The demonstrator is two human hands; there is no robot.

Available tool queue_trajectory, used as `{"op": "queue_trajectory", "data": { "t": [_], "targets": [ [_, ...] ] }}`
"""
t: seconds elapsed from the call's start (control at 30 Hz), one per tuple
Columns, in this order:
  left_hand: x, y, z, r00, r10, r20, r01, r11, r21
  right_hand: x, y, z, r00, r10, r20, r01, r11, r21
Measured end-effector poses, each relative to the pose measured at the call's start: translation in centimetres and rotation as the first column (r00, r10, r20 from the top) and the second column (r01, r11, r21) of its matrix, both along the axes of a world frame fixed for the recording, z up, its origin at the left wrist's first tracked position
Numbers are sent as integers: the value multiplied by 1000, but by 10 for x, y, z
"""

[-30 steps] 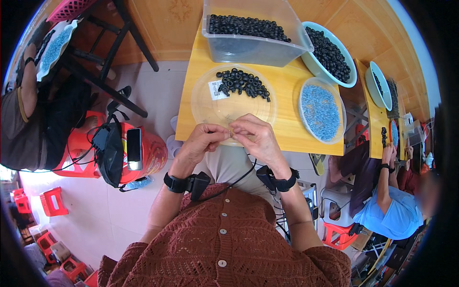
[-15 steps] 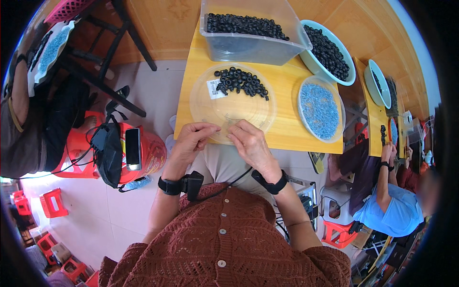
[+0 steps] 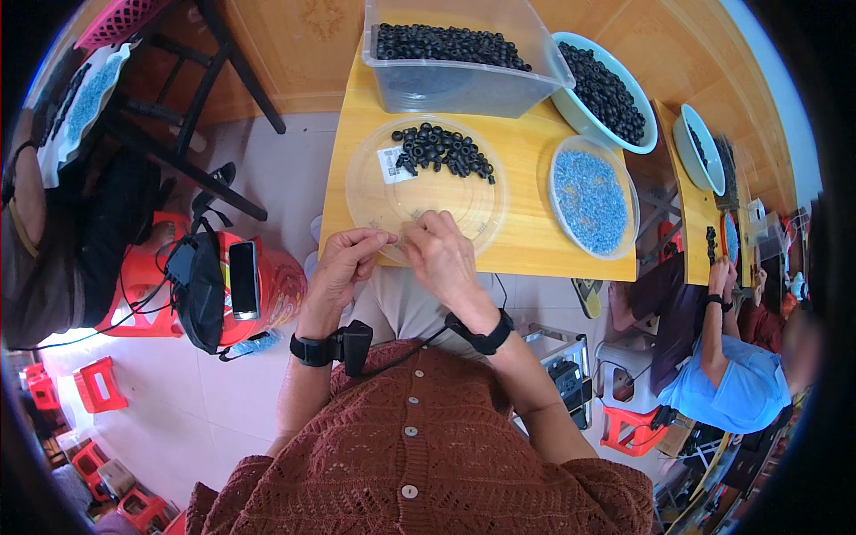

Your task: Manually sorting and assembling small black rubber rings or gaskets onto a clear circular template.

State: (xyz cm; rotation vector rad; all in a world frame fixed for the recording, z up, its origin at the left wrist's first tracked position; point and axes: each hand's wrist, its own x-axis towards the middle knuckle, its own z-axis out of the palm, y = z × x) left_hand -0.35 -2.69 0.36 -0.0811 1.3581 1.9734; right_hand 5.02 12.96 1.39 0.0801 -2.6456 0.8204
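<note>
Our yellow tabletop carried the clear tray! At its seven o'clock, the left hand pinched; at six, the right hand curled, and what they gripped we couldn't tell. Black beads lay at twelve; a knocked tray, we feared, could scatter them. At ten, the white label proved unreadable!

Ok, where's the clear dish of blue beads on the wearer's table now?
In the head view, the clear dish sits near the right edge of the yellow table, right of the round clear plate and just below the pale green bowl.
</note>
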Motion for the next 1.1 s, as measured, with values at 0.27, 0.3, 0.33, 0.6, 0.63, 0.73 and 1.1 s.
{"op": "queue_trajectory", "data": {
  "t": [0.27,0.3,0.33,0.6,0.63,0.73,1.1],
  "targets": [
    [-1,-1,0,1000,-18,8,18,1000,18,7,78,22,952,-250,177,178,921,345],
    [-1,-1,0,1000,-17,9,17,1000,19,6,81,22,952,-250,178,177,921,346],
    [0,-1,0,1000,-25,-8,25,1000,4,6,83,22,945,-239,223,141,914,381],
    [6,6,-14,802,-67,-594,-90,969,-230,-14,87,11,918,-211,335,31,881,471],
    [7,7,-6,769,-199,-608,-68,919,-388,-16,90,10,901,-211,378,3,877,480],
    [10,10,7,705,-374,-602,-82,801,-593,-20,92,11,878,-196,436,-44,876,480],
    [8,6,1,702,-402,-589,-81,776,-626,-12,87,17,890,-105,444,-201,784,588]
  ]
}}
